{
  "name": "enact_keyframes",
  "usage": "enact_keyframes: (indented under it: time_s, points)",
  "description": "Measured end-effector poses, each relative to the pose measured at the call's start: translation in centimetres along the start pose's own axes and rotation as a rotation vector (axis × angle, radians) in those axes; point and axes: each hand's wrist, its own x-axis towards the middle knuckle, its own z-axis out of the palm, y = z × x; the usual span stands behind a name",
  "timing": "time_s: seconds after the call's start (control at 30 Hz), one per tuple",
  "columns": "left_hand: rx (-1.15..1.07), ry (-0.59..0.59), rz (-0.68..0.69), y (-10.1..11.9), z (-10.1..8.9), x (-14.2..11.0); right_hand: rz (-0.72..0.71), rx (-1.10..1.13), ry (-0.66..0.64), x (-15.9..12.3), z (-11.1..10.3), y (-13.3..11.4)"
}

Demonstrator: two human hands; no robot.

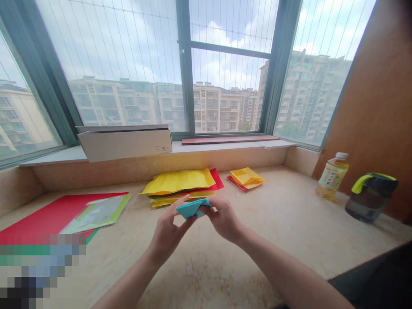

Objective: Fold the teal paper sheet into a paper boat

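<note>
A small folded piece of blue paper is held up between both my hands, above the stone counter. My left hand pinches its left side, thumb below and fingers behind. On the right, my right hand grips the other end, where a narrow folded strip shows along the top. Some fingertips are hidden behind the paper. Just beyond my hands lies a stack of yellow paper with red and dark green pieces in it. Farther right rests a folded yellow paper piece on top of a red one.
Red sheets lie at the left with a clear packet on them. At the right stand a drink bottle and a dark tumbler. A white box sits on the window sill. The counter ends at the lower right.
</note>
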Motion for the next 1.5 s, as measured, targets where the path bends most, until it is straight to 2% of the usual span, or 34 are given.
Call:
enact_keyframes:
  time_s: [0.1,0.3,0.37,0.43,0.53,0.7,0.8,0.9,1.0,1.1,1.23,1.4,1.5]
  points:
    - [0.064,0.052,0.139,0.1,-0.3,0.1,-0.097,-0.125,-0.004,-0.3,-0.5,0.0]
    - [0.129,0.11,0.317,0.5,-1.1,0.2,-0.516,-0.427,-0.07,-0.4,-2.2,-0.1]
    - [0.176,0.128,0.378,0.4,-1.1,0.1,-0.56,-0.519,-0.049,-0.3,-2.5,-0.1]
    - [0.195,0.091,0.43,0.2,-0.9,0.0,-0.557,-0.565,-0.068,-0.4,-2.5,0.1]
    - [0.137,-0.048,0.361,0.0,-0.7,-0.1,-0.478,-0.53,-0.133,-0.5,-2.1,0.8]
    - [-0.144,-0.284,-0.045,0.4,-0.2,-0.6,-0.085,-0.248,-0.165,-0.6,-0.9,1.5]
    - [-0.339,-0.383,-0.214,0.8,0.2,-1.0,0.047,-0.181,-0.183,-0.8,-0.4,1.1]
    - [-0.389,-0.384,-0.276,1.1,0.6,-1.1,0.068,-0.209,-0.2,-1.0,-0.2,0.5]
    - [-0.441,-0.349,-0.298,1.3,0.8,-1.0,0.109,-0.184,-0.146,-1.1,-0.1,0.1]
    - [-0.518,-0.307,-0.294,1.4,1.0,-0.9,0.175,-0.08,-0.073,-1.0,0.0,-0.3]
    - [-0.535,-0.271,-0.295,1.8,1.2,-1.0,0.272,0.085,-0.045,-0.9,0.3,-0.9]
    - [-0.52,-0.247,-0.318,2.3,1.4,-1.0,0.272,0.076,-0.021,-0.7,0.6,-1.0]
    - [-0.423,-0.221,-0.308,2.0,1.3,-1.2,0.303,0.09,-0.116,-0.7,0.5,-0.4]
